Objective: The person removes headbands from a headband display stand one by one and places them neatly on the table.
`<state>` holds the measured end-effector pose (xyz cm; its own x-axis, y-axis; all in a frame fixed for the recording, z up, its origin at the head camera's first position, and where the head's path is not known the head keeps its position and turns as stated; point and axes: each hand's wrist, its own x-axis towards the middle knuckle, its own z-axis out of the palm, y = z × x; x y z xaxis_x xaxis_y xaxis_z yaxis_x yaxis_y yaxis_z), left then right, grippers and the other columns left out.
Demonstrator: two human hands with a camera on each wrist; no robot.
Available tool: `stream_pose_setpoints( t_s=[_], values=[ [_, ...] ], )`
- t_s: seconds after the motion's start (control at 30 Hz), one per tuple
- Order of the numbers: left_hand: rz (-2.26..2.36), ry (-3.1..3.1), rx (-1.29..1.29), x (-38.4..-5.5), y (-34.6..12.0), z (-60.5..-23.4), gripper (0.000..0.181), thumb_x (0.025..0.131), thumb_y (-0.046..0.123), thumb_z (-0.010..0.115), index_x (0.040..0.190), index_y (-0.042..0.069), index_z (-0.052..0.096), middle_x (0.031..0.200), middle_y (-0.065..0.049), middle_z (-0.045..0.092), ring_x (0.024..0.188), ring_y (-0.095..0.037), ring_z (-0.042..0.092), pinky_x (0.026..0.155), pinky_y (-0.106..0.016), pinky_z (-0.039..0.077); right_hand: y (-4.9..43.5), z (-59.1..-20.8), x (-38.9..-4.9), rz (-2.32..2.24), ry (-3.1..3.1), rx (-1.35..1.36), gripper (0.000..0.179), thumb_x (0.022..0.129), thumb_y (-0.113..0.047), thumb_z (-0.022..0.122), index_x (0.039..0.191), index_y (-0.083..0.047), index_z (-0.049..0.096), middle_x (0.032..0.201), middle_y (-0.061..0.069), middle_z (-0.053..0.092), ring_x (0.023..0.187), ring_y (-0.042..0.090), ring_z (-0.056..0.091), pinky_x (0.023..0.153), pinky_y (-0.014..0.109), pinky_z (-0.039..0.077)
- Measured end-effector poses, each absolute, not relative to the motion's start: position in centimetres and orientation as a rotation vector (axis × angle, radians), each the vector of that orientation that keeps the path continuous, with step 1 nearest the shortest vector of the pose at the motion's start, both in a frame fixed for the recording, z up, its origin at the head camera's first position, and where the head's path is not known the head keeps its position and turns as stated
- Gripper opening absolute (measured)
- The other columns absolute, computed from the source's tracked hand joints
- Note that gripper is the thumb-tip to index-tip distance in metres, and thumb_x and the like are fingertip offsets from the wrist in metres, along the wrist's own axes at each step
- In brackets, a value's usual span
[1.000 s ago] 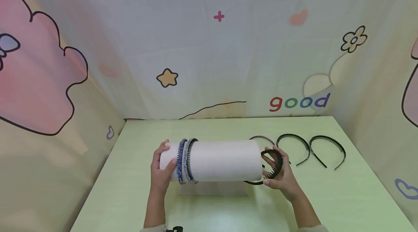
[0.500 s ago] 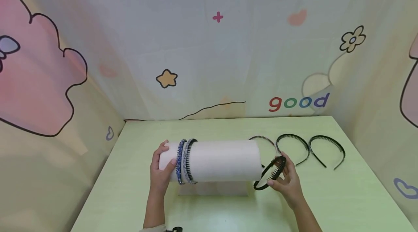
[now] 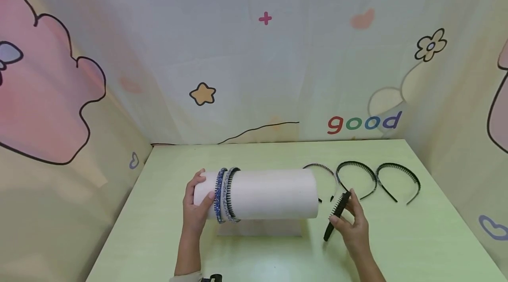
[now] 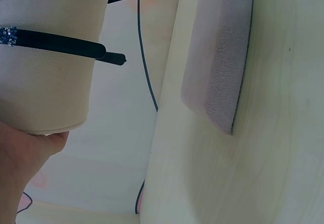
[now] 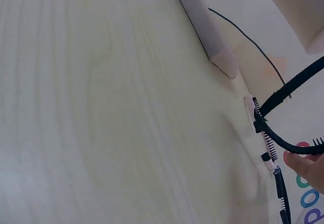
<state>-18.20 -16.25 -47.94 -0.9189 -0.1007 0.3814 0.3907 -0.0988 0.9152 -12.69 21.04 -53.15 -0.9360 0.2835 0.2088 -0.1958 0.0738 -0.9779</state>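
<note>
My left hand (image 3: 194, 211) grips the left end of a white cylindrical headband stand (image 3: 274, 193), thumb in front and fingers behind. A glittery blue headband (image 3: 218, 196) and a silver one with black teeth lie side by side around the stand, near that thumb. Just off the stand's right end, my right hand (image 3: 355, 229) pinches a black toothed headband (image 3: 338, 211) between thumb and fingers. It appears edge-on and slanted in the head view; the right wrist view shows its curved black band (image 5: 293, 87). The left wrist view catches the blue headband's black end (image 4: 61, 42).
Under the cylinder stands a pale base (image 3: 259, 229) on the light green table (image 3: 274, 260). Behind my right hand lie a thin headband (image 3: 321, 166), partly hidden by the stand, and two dark headbands, one the far-right headband (image 3: 405, 170). Printed cloth (image 3: 238, 52) surrounds the table.
My right hand has drawn the black headband away from the stand's right end, rightward and down, and turned it edge-on. My left hand stays on the stand.
</note>
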Motion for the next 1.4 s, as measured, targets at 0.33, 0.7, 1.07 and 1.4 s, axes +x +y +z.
stream_pose_setpoints(
  t_s=[0.33, 0.7, 1.07, 1.4],
  values=[
    [-2.089, -1.838, -0.323, -18.1, -16.3, -48.0, 0.037, 0.085, 0.001, 0.058, 0.119, 0.004, 0.044, 0.143, -0.003, 0.036, 0.117, -0.031, 0.043, 0.084, -0.032, 0.046, 20.2, -53.6, -12.5, 1.659, -2.172, -0.354, 0.085, 0.076, -0.020, 0.074, 0.147, -0.022, 0.027, 0.140, 0.020, 0.025, 0.125, 0.034, 0.019, 0.091, 0.055, 0.027],
    [-2.079, -1.851, -0.318, -18.2, -16.2, -47.7, 0.037, 0.085, 0.001, 0.058, 0.119, 0.004, 0.044, 0.143, -0.003, 0.036, 0.116, -0.030, 0.044, 0.083, -0.032, 0.046, 18.4, -54.5, -12.9, 1.222, -2.338, -0.698, 0.098, 0.065, -0.049, 0.079, 0.144, -0.011, 0.033, 0.121, 0.020, 0.030, 0.107, 0.041, 0.019, 0.079, 0.052, 0.022],
    [-2.089, -1.836, -0.309, -18.1, -16.2, -47.9, 0.038, 0.084, 0.001, 0.059, 0.119, 0.003, 0.044, 0.143, -0.003, 0.037, 0.116, -0.031, 0.043, 0.083, -0.032, 0.047, 18.5, -55.2, -13.3, 1.135, -2.503, -0.816, 0.103, 0.065, -0.057, 0.075, 0.144, -0.011, 0.029, 0.124, 0.025, 0.023, 0.111, 0.046, 0.016, 0.083, 0.060, 0.019],
    [-2.080, -1.808, -0.381, -18.1, -16.2, -48.0, 0.038, 0.084, -0.002, 0.057, 0.119, 0.002, 0.042, 0.143, -0.008, 0.034, 0.117, -0.031, 0.041, 0.086, -0.031, 0.044, 18.8, -55.4, -13.5, 1.085, -2.587, -0.846, 0.110, 0.062, -0.058, 0.076, 0.144, -0.005, 0.025, 0.125, 0.032, 0.020, 0.111, 0.050, 0.015, 0.083, 0.063, 0.017]
  ],
)
